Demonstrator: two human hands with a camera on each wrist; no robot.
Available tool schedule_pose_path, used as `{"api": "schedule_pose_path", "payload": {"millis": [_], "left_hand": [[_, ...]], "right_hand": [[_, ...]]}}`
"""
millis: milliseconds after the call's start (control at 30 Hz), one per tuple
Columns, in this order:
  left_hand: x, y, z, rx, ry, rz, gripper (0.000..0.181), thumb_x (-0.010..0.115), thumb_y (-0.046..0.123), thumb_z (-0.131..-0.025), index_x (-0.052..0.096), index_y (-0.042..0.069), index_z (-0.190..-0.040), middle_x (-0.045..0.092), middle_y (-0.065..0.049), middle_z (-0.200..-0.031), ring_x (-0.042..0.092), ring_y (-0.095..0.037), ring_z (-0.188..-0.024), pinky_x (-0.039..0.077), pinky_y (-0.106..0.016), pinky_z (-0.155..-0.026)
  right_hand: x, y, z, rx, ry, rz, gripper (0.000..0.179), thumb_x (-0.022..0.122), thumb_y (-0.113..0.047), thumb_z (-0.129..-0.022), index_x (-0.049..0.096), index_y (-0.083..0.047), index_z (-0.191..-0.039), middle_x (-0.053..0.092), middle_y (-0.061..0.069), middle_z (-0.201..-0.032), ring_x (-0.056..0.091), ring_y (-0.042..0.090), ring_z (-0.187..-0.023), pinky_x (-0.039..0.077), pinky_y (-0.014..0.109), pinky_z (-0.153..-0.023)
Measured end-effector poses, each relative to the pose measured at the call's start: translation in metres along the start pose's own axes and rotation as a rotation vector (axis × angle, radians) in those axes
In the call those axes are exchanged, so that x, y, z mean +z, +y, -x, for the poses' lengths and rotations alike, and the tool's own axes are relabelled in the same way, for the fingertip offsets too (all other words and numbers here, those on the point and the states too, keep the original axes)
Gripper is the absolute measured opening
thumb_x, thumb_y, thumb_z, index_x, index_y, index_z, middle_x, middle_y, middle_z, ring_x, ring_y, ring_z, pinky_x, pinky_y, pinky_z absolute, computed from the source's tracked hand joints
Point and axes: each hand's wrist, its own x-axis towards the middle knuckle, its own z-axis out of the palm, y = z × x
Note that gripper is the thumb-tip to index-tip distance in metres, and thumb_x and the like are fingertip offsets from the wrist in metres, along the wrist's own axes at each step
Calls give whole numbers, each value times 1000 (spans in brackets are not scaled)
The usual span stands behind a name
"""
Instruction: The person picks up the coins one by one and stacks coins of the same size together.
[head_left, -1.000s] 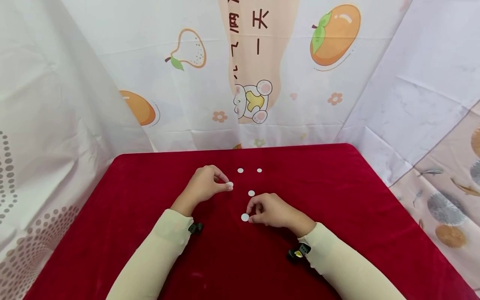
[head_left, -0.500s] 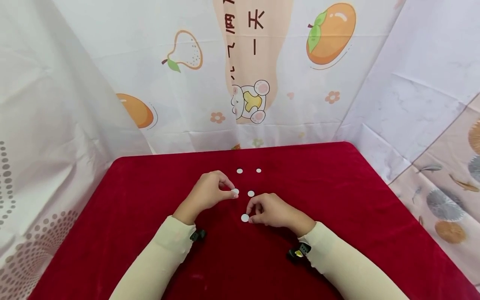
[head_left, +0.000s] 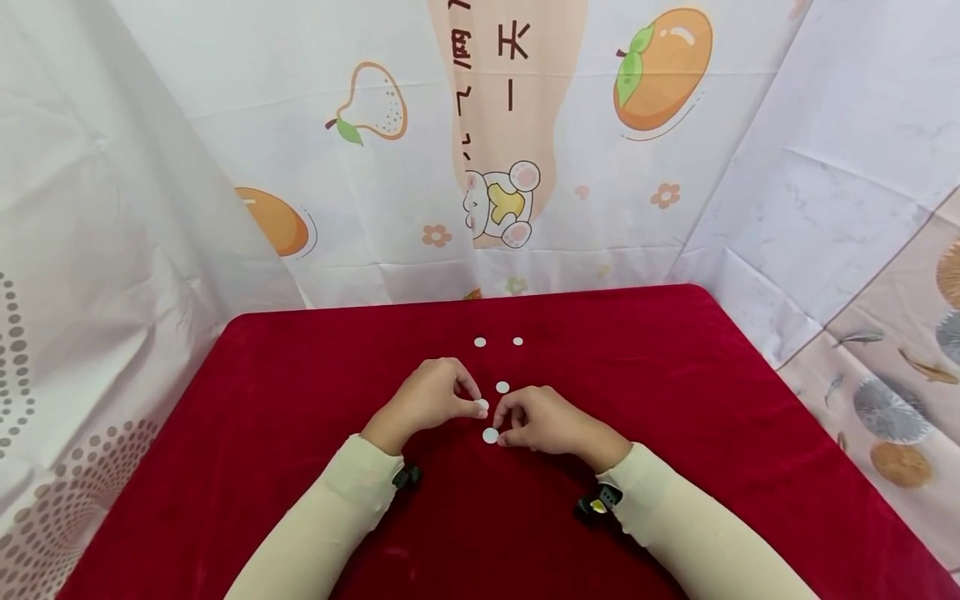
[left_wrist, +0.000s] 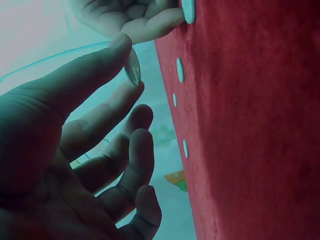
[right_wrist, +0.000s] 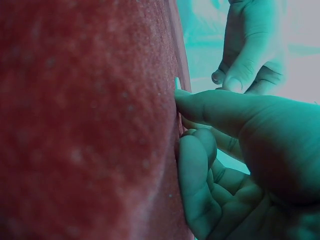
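My left hand (head_left: 431,396) pinches a small white disc (head_left: 482,405) between thumb and index finger, the other fingers spread loosely behind. In the left wrist view this held disc (left_wrist: 133,68) is tilted and away from the red cloth. Just to the right, my right hand (head_left: 543,422) bends low over the cloth, thumb and index finger pinching the right edge of a second white disc (head_left: 491,435). That disc (right_wrist: 177,83) lies flat, partly covered by the thumb in the right wrist view. The two hands are close together, fingertips nearly meeting.
Behind the hands, more white discs lie on the red cloth (head_left: 637,375): one nearer disc (head_left: 502,387), a far left disc (head_left: 480,342) and a far right disc (head_left: 517,341). A printed white curtain (head_left: 375,183) hangs beyond the table's far edge.
My left hand has moved right and toward me with its disc, from left of the far discs to just behind the right hand's disc. The right hand has stayed put.
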Motion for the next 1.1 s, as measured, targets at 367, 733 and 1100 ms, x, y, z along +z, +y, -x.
{"api": "schedule_pose_path", "payload": {"millis": [367,733,1100], "left_hand": [[11,-3,-2,21,-48,-17,14,92,32,-79,80,25,-79,70,6,-88,57,-14,-78,50,-30,-65],[17,-2,-2,18,-101,-21,17,93,33,-77,79,25,-77,68,11,-80,59,-15,-73,51,-30,-64],[18,-1,0,31,-128,-39,19,94,34,-76,77,25,-74,68,13,-72,60,-12,-69,52,-29,-63]], "right_hand": [[-1,-1,0,11,-8,-5,13,84,-17,-87,76,-23,-95,65,-4,-62,56,8,-50,48,25,-52],[0,0,0,17,-5,-4,14,83,-16,-88,75,-24,-95,65,-3,-63,57,9,-51,48,26,-52],[0,-2,0,8,6,7,15,83,-14,-87,74,-24,-94,64,-3,-64,58,9,-51,49,27,-53]]}}
